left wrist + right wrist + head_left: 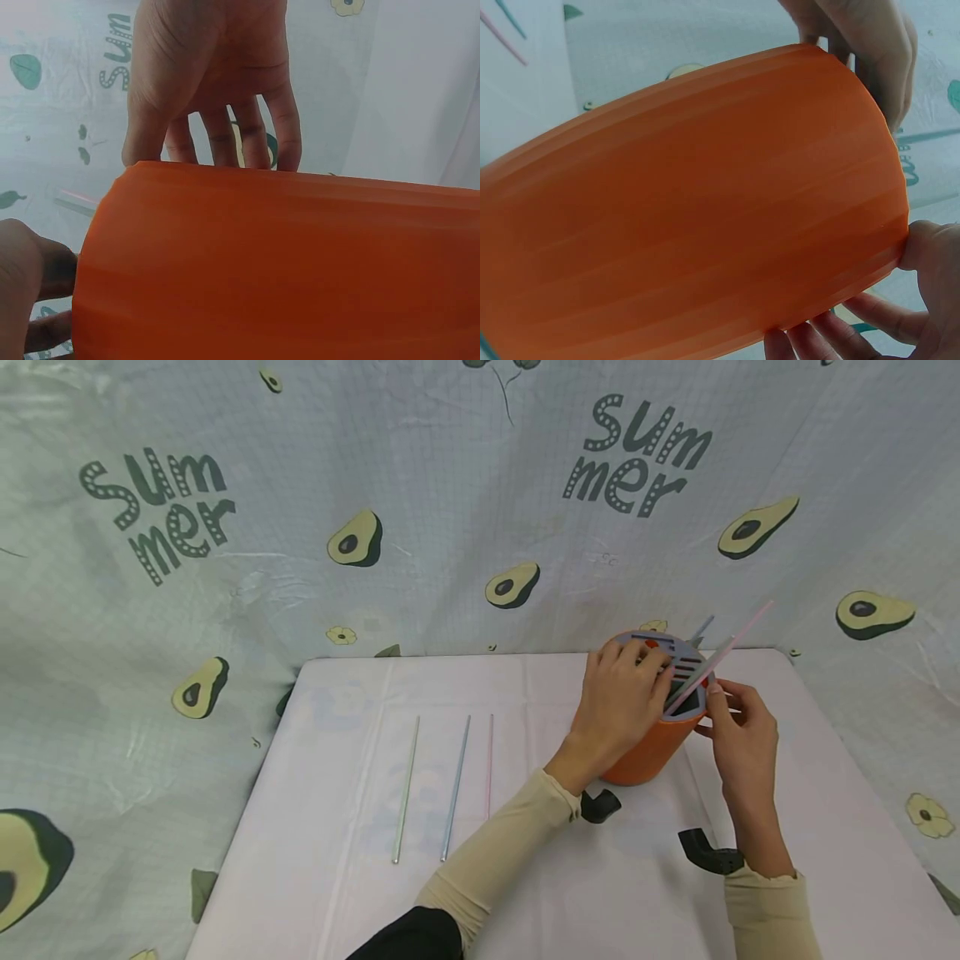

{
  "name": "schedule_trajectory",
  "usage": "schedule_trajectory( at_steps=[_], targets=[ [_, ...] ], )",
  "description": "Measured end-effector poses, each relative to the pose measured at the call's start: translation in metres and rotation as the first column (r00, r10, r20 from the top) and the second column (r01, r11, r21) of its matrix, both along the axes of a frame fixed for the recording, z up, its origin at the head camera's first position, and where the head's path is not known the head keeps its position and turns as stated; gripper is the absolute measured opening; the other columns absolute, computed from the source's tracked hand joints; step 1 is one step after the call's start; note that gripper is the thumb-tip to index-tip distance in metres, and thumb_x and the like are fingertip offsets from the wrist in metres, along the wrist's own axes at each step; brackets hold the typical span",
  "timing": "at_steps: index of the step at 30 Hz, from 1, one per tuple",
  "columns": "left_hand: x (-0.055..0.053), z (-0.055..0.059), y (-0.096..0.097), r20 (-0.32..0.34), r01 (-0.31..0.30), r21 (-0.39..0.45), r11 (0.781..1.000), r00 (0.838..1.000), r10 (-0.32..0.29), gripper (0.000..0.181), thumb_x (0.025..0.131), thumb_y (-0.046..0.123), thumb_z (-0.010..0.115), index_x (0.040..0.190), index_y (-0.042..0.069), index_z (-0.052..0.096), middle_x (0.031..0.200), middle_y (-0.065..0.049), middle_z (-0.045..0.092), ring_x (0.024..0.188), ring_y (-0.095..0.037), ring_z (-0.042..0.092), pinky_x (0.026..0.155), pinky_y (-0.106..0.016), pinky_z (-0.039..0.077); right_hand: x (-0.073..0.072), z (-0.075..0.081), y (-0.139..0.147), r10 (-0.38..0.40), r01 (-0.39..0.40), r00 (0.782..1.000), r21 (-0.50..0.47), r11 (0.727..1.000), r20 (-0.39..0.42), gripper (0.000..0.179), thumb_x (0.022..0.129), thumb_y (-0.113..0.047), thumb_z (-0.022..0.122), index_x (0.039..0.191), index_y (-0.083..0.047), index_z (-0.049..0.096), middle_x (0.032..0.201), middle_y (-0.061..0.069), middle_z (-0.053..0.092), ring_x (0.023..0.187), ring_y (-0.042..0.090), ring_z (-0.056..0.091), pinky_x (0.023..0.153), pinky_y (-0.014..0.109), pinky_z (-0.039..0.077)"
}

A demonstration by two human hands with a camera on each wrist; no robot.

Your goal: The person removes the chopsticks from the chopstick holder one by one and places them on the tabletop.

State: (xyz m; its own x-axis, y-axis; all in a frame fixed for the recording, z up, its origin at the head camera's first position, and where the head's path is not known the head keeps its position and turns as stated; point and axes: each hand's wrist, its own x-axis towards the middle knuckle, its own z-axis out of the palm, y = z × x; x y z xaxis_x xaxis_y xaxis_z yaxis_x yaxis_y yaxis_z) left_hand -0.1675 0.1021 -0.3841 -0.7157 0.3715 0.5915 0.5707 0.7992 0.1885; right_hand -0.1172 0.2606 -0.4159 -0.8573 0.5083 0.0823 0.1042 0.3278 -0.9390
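An orange canister (647,750) with a grey slotted lid (678,652) stands at the right of the table. My left hand (624,693) lies over the lid, its bent fingers near red spots on top and its thumb at the near rim (142,163). At the right side, my right hand (746,735) holds the canister by its rim, thumb on the edge and fingers against the wall (780,322). Several thin straws, one of them a pink straw (752,620), lean out of the lid's opening between the hands.
Left of the canister lie a green straw (406,793), a blue straw (456,789) and a pink straw (490,760), roughly parallel on the white table (345,902). A printed cloth (435,485) hangs behind the table. Black camera mounts (708,853) jut from both wrists.
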Motion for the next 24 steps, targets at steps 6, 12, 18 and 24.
schedule_trajectory(
  at_steps=[6,12,18,24],
  targets=[
    [-0.001,0.005,-0.003,-0.12,0.077,0.123,0.989,0.991,-0.063,0.025,0.109,0.032,0.054,0.113,0.02,0.075,0.11,0.007,0.076,0.113,-0.015,0.069,0.101,-0.029,0.053,0.0,-0.001,0.0,-0.003,0.003,1.0,0.003,1.0,-0.004,0.045,0.108,-0.039,0.054,0.142,-0.012,0.062,0.104,-0.015,0.059,0.089,0.002,0.061,0.068,0.009,0.056],
    [0.0,0.011,-0.008,-0.266,0.151,0.246,0.957,0.96,-0.083,0.023,0.107,0.026,0.056,0.11,0.012,0.074,0.102,0.005,0.076,0.099,-0.008,0.071,0.09,-0.017,0.055,0.0,-0.001,0.001,-0.002,0.002,1.0,-0.006,1.0,0.004,0.045,0.108,-0.04,0.054,0.143,-0.013,0.062,0.104,-0.016,0.059,0.09,0.002,0.061,0.069,0.009,0.056],
    [0.003,0.02,-0.016,-0.307,0.237,0.392,0.889,0.944,-0.116,0.021,0.105,0.02,0.059,0.113,0.006,0.072,0.099,-0.001,0.075,0.089,-0.011,0.07,0.083,-0.011,0.053,0.0,-0.001,0.002,-0.007,0.007,1.0,-0.004,1.0,0.026,0.046,0.108,-0.041,0.053,0.144,-0.014,0.061,0.105,-0.017,0.059,0.091,0.002,0.061,0.069,0.008,0.055],
    [0.011,0.036,-0.029,-0.335,0.338,0.522,0.783,0.926,-0.176,0.014,0.104,0.011,0.061,0.112,0.001,0.067,0.096,-0.008,0.072,0.083,-0.014,0.069,0.083,-0.01,0.054,0.0,-0.001,0.002,-0.011,0.011,0.999,-0.004,1.0,0.037,0.046,0.108,-0.041,0.052,0.144,-0.014,0.06,0.106,-0.017,0.058,0.092,0.002,0.061,0.069,0.008,0.055]
  ],
)
